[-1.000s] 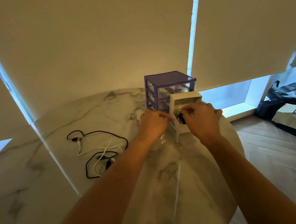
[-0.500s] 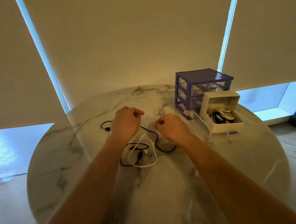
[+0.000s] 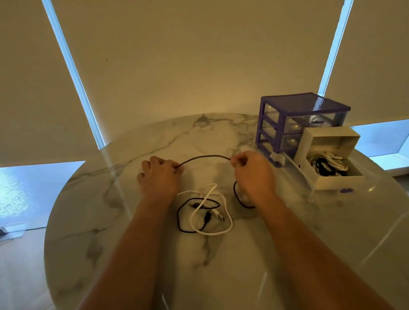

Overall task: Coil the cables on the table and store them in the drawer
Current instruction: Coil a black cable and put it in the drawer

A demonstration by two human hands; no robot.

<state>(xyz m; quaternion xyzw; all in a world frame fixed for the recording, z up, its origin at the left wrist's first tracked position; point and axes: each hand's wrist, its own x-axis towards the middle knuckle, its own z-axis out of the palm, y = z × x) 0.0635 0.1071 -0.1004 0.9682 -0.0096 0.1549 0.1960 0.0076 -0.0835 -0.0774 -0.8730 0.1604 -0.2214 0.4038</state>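
Observation:
A thin black cable (image 3: pixel 205 157) arcs between my two hands above the round marble table (image 3: pixel 137 244). My left hand (image 3: pixel 159 178) pinches one end of it and my right hand (image 3: pixel 253 173) pinches it farther along, the rest looping down behind my right wrist. Between my forearms lie a loose white cable (image 3: pixel 212 214) and another black cable (image 3: pixel 186 219), tangled together. To the right, the white drawer (image 3: pixel 336 182) stands pulled out of the purple drawer unit (image 3: pixel 300 121), with coiled black and white cables inside it.
The table's edge curves close behind the drawer unit and to the right of the drawer. Roller blinds cover the windows behind. Wooden floor shows at both sides.
My hands left the open drawer, moved left to the loose cables, and now hold the black cable lifted between them. The view has swung left.

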